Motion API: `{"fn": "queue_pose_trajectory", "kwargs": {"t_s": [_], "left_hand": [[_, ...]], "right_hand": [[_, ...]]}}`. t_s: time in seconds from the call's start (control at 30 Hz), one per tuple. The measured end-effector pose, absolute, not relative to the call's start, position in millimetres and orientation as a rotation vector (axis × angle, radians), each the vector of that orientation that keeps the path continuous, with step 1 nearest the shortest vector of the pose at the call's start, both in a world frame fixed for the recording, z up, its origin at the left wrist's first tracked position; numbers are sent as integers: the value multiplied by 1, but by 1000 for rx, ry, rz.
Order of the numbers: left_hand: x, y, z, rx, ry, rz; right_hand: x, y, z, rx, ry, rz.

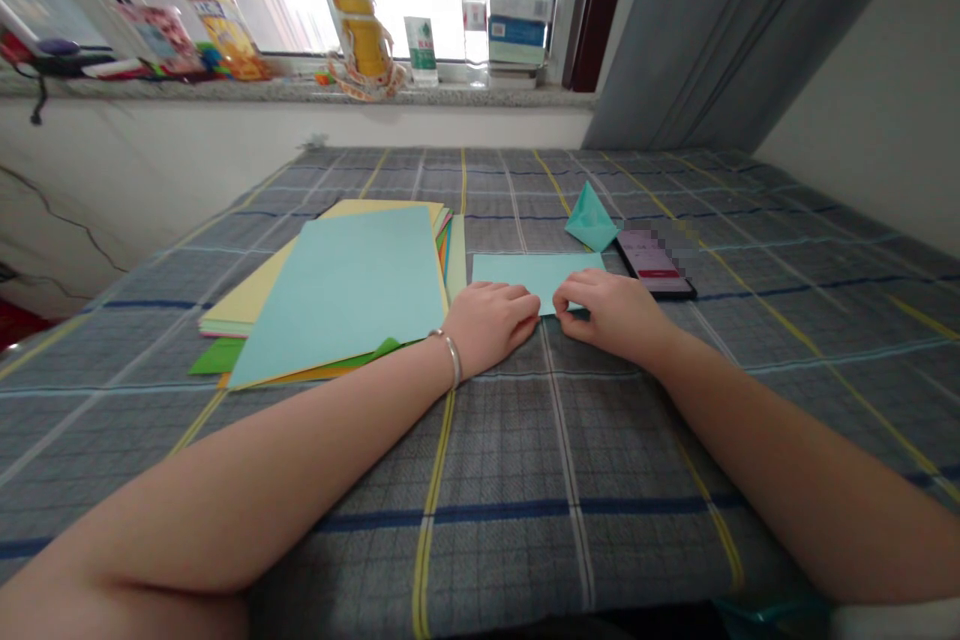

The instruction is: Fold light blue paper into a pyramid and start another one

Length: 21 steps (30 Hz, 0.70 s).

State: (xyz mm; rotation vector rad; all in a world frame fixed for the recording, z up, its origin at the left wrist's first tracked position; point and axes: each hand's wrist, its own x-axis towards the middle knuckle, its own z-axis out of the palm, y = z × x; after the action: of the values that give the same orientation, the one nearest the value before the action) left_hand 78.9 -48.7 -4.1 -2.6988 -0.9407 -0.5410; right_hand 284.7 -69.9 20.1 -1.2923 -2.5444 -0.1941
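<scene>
A light blue sheet of paper (536,270), a wide rectangle, lies flat between my hands. My left hand (491,322), with a silver bangle at the wrist, rests on its near left corner, fingers curled and held together. At the near right corner my right hand (613,312) is closed, thumb and forefinger bent together at the paper's edge. Both hands hide parts of the near edge. Just behind the sheet on the right stands a folded teal paper shape (592,220) with a pointed top.
A stack of coloured paper (352,290), light blue on top, lies to the left. A phone (652,262) with its screen lit lies at the right. Bottles, a yellow flask (365,35) and boxes (517,30) line the windowsill. A plaid cloth (510,480) covers the surface.
</scene>
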Motion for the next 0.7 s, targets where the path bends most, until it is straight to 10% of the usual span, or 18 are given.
{"fn": "queue_pose_trajectory", "kwargs": {"t_s": [0.7], "left_hand": [[77, -48, -4, -2791, -1176, -611]], "right_hand": [[355, -44, 32, -1197, -2421, -64]]}}
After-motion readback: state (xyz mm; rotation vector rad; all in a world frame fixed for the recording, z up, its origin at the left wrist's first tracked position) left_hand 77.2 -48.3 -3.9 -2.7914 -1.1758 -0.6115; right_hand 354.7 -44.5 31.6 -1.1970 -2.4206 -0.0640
